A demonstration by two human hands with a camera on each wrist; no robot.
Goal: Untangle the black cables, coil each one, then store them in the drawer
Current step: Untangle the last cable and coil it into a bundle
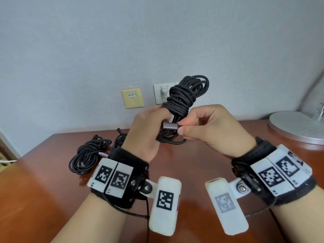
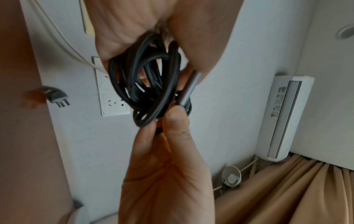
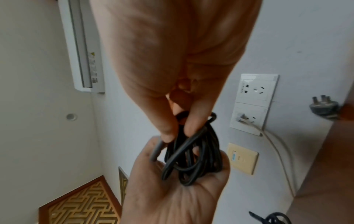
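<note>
My left hand (image 1: 145, 135) holds a coiled black cable (image 1: 182, 99) up above the wooden table (image 1: 192, 163), its fingers curled round the bundle's lower part. Thumb and forefinger of my right hand (image 1: 206, 127) pinch the cable's grey metal connector (image 1: 170, 128) right in front of the left fingers. In the left wrist view the coil (image 2: 145, 81) hangs from my palm, with the connector (image 2: 188, 89) beside it. The right wrist view shows the coil (image 3: 195, 154) lying in the left palm (image 3: 172, 197). A second black cable (image 1: 87, 156) lies loosely looped on the table's left. No drawer is in view.
A round silver lamp base (image 1: 296, 127) stands at the table's right rear. On the wall behind are a white socket (image 1: 162, 92) with a plug in it and a beige wall plate (image 1: 132, 97). More black cable (image 1: 121, 139) shows behind my left wrist.
</note>
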